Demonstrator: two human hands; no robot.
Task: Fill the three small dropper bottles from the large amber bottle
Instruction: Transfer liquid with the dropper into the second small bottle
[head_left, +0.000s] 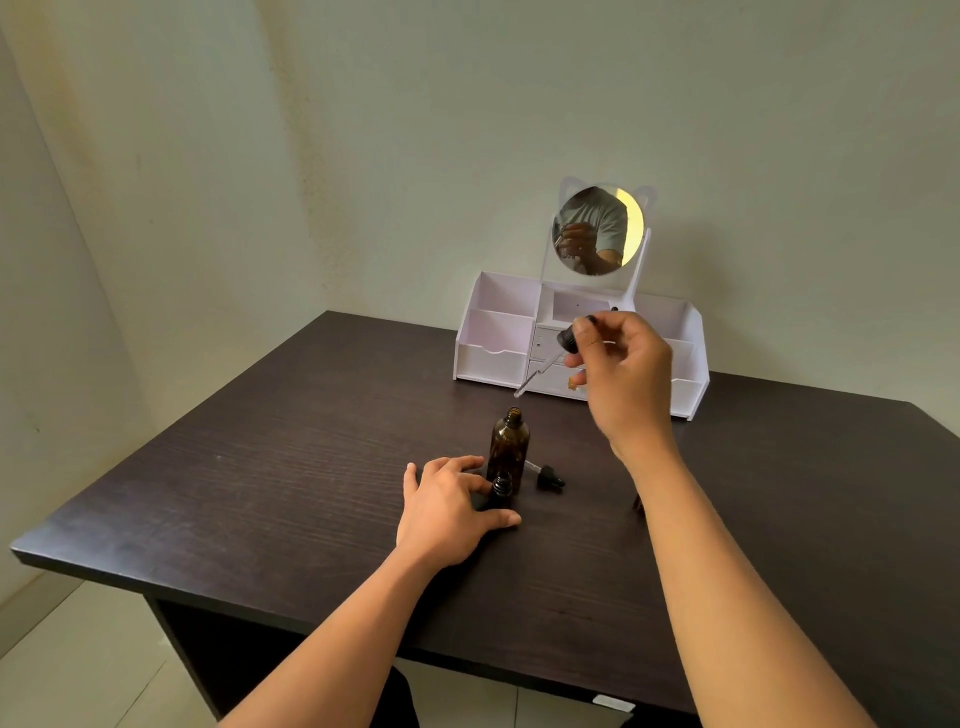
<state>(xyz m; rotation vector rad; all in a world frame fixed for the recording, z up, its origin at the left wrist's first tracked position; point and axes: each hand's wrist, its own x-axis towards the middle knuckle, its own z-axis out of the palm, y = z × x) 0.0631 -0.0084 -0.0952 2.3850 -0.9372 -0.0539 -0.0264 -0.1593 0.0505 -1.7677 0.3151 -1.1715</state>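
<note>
Your left hand (457, 512) lay nearest, on the table (260, 493), thumb and forefinger curled round the small bottle (502, 486), which stood uncapped and touching the front of the big amber bottle (510, 444). Your right hand (623, 374) was raised beyond both, pinching the dropper (567, 339) by its black cap. Its glass tube slanted down and leftward, tip hanging above the big bottle's open mouth. To reach the small bottle, I judge the tip had to come toward you and down. A second dropper (548, 477) lay just right of the bottles, and the white organizer (493, 332) stood behind.
</note>
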